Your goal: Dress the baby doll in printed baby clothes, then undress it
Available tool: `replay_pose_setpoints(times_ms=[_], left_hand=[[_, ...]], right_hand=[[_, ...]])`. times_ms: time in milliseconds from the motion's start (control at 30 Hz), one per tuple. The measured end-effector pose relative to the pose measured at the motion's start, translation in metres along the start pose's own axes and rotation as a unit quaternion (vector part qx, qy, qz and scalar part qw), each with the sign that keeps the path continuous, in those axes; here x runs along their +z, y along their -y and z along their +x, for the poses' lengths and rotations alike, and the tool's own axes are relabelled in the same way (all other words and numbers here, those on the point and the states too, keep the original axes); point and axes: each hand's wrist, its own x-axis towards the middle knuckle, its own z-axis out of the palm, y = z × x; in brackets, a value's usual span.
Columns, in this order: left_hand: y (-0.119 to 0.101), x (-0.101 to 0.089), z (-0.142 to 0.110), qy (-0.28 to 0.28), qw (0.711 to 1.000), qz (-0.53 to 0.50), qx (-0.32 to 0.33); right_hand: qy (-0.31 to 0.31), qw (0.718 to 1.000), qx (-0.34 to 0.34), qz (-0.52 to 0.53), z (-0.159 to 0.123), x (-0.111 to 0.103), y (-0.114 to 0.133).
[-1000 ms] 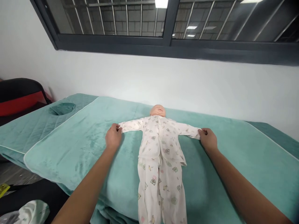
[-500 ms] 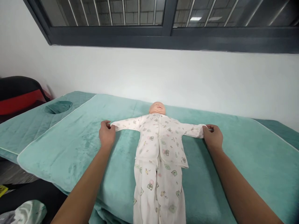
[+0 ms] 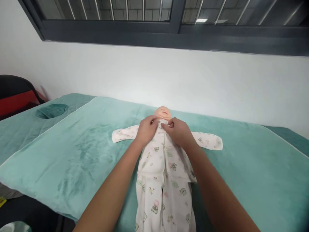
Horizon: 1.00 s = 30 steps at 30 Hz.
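Note:
A baby doll (image 3: pixel 163 112) lies face up, its head toward the wall. It wears a white printed baby shirt (image 3: pixel 154 156), closed down the middle, and matching trousers (image 3: pixel 154 201). My left hand (image 3: pixel 146 130) is closed at the neckline on the left, thumb and fingers pinching the collar cloth. On the other side of the neckline my right hand (image 3: pixel 180 132) is closed too, its thumb and fingertips on the collar. Both sleeves lie stretched out sideways on the bed. My hands hide the shirt's shoulders.
The doll rests on a bed with a teal plush cover (image 3: pixel 84 154). A face hole (image 3: pixel 51 111) opens in the bed's left end. Behind it rise a white wall (image 3: pixel 135 74) and a dark window frame (image 3: pixel 108 32). A black and red chair (image 3: pixel 18 98) stands at far left.
Both hands have let go of the sleeve ends and moved inward to the shirt's neckline. The sleeves now lie loose on the cover. The camera view has shifted slightly.

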Motion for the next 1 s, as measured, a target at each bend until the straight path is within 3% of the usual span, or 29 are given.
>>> replay_pose_setpoints(times_ms=[67,167,367,767,1000], left_hand=[[-0.005,0.012,0.013,0.063,0.998,-0.017,-0.021],[0.000,0.016,0.020,0.102,0.994,-0.034,-0.023],[0.012,0.015,0.019,0.103,0.990,-0.088,-0.034],[0.009,0.011,0.016,0.117,0.977,-0.168,-0.066],[0.003,0.003,0.013,0.141,0.960,-0.228,-0.085]], right_hand=[[0.019,0.999,0.015,-0.029,0.008,0.004,0.004],[0.019,1.000,0.001,-0.011,0.012,0.007,-0.002],[0.008,0.993,0.037,0.109,0.012,0.008,-0.013],[0.028,0.963,0.050,0.262,0.008,0.009,-0.020],[0.046,0.967,0.048,0.245,0.007,0.006,-0.015]])
